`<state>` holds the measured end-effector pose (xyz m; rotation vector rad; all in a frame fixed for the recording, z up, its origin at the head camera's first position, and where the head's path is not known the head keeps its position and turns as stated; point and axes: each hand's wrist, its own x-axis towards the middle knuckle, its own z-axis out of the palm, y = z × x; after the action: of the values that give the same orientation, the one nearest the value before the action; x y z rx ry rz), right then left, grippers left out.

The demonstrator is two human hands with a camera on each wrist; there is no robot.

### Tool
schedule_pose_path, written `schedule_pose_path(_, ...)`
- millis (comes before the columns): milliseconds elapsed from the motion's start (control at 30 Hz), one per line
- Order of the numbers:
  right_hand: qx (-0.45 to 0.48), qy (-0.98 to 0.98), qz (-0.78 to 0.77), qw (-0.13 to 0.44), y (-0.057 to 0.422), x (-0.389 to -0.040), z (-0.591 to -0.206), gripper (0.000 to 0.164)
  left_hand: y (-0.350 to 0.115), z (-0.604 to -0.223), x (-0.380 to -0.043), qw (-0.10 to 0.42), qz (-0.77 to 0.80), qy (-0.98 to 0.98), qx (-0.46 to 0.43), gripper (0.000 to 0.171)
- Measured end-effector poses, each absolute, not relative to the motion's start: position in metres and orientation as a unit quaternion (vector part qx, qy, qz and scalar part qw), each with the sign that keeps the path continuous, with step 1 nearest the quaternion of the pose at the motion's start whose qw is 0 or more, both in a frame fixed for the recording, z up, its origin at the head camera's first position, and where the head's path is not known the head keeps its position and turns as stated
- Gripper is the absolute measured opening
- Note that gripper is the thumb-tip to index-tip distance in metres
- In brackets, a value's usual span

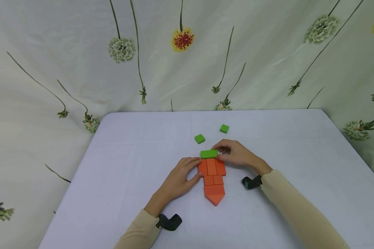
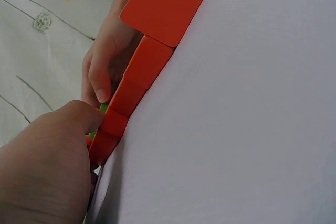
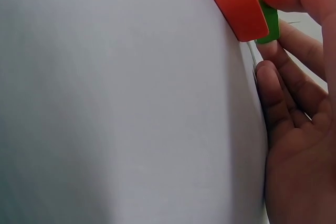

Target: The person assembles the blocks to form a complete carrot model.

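Observation:
A flat figure of orange blocks (image 1: 211, 167) lies mid-table, with a triangular orange block (image 1: 215, 199) pointing toward me. Along its far edge lies a green rectangular block (image 1: 209, 154). My right hand (image 1: 235, 154) pinches the right end of that green block between thumb and index finger, as the right wrist view shows up close. From the left, my left hand (image 1: 179, 180) rests its outstretched fingers and thumb against the left side of the orange blocks. Seen from the left wrist, the orange blocks (image 2: 152, 59) line up edge to edge, largely hiding the green one.
Two small green square blocks (image 1: 200, 139) lie apart beyond the figure, the farther green square (image 1: 224, 128) more to the right. A white cloth covers the table (image 1: 127, 138). Behind it hangs a flower-printed curtain (image 1: 162, 76). Each wrist carries a dark camera (image 1: 170, 222).

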<state>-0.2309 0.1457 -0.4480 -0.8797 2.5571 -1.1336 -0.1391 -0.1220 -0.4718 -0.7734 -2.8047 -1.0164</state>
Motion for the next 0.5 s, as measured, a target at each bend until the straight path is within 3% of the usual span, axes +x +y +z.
schedule_pose_path(500,-0.313,0.866,-0.371,0.12,0.1462,-0.2337,-0.4471,0.031,-0.1224,-0.4734,-0.1397,0.035,-0.327,-0.91,-0.254,0.05)
